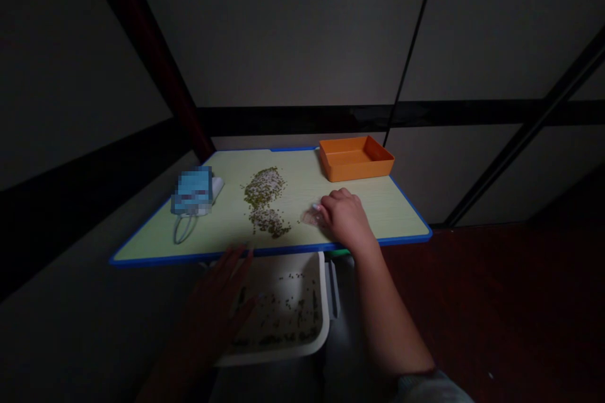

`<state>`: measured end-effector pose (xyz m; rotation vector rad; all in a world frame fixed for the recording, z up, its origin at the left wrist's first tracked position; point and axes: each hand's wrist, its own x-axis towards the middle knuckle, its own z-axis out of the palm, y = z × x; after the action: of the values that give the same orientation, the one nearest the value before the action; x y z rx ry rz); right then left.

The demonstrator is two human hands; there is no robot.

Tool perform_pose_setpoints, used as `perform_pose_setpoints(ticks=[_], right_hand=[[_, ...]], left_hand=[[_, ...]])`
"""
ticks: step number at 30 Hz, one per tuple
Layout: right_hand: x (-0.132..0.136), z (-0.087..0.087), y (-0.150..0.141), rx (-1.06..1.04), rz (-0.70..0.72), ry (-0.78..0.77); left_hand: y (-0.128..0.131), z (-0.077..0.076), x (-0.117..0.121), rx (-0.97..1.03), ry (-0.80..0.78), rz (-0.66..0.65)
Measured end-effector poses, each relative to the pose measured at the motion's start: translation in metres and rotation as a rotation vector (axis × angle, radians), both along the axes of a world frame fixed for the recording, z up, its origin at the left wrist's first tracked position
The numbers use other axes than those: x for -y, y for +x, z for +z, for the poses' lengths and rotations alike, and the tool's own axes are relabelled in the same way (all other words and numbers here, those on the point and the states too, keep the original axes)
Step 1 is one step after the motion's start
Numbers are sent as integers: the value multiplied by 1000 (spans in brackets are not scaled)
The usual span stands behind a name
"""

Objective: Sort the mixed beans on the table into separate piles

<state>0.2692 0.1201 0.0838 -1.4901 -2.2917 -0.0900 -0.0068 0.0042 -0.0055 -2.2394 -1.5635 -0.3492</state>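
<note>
My right hand rests on the right part of the table, its fingers closed on a small clear plastic piece that sticks out to the left. What exact kind of thing it is, I cannot make out. Left of it, a mixed heap of small green and whitish grains is spread on the pale tabletop, with a second patch nearer to me. My left hand is in shadow below the table's front edge, fingers spread, over the left side of a white bin. Dark grains lie scattered inside the bin.
An orange open box stands at the table's back right. At the left lies a blue, blurred-out object with a white part and a looped cord. The table has a blue rim, and panelled walls rise behind it.
</note>
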Motion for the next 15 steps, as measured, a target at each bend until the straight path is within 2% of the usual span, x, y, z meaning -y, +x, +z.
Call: perform_pose_setpoints(ticks=[5,15], right_hand=[[0,-2,-5,15,1,-9],[-4,-6,-14,52,-57,17]], left_hand=[[3,3,2,36,-30,19],[0,-2,2,45,-32,2]])
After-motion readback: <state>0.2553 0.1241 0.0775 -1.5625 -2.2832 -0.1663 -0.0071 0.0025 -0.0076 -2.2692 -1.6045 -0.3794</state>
